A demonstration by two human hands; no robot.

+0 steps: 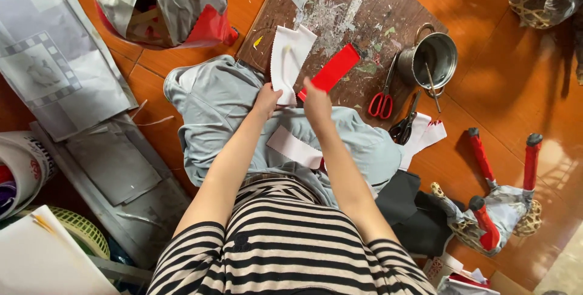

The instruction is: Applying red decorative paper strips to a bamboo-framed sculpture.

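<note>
The left hand (266,97) pinches a white paper piece (289,61). The right hand (316,102) grips a flat red paper strip (333,69) near red-handled scissors (382,97).

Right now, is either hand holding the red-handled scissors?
No: the red-handled scissors lie untouched on the brown board, while the left hand holds a white piece and the right hand a red strip.
</note>
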